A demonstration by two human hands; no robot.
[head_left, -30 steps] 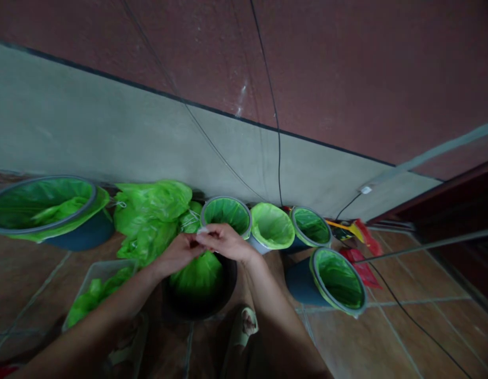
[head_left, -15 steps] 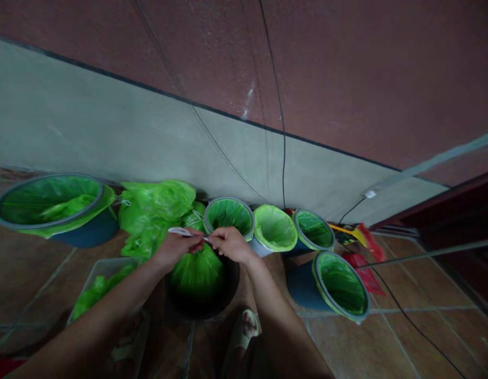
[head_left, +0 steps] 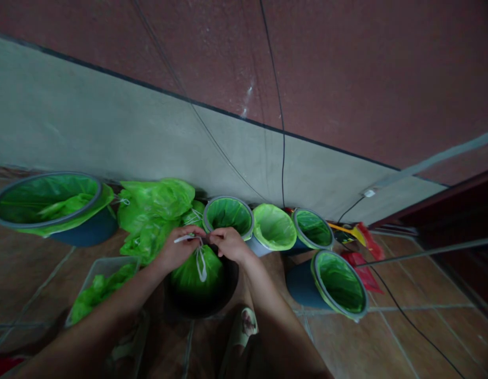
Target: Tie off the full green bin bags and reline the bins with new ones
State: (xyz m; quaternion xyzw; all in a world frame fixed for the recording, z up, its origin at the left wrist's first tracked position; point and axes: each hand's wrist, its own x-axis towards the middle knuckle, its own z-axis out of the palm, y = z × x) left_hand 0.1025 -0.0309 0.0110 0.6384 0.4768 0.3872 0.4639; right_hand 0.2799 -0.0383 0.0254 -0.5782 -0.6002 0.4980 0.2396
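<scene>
A green garbage bag [head_left: 202, 266] stands gathered at its neck inside a dark bin [head_left: 200, 310] between my feet. White drawstring [head_left: 201, 268] loops down over the front of the bag, and another length sticks out to the left past my fingers. My left hand [head_left: 182, 247] is closed, pinching the drawstring at the neck. Close beside it, my right hand [head_left: 230, 245] pinches at the same spot, thumb and forefinger together; the bit of string between its fingertips is mostly hidden.
Tied green bags [head_left: 157, 205] lie against the wall. A large lined bin [head_left: 81, 226] stands left, a clear tub [head_left: 76, 297] in front of it. Lined bins [head_left: 273, 226] stand to the right, with one blue bin [head_left: 302, 284] tilted. Beyond are a red dustpan [head_left: 362, 271] and a broom [head_left: 370, 242].
A white drawstring loop now hangs over the front of the bag, where none showed before. My hands stay at the neck, their fingers slightly shifted.
</scene>
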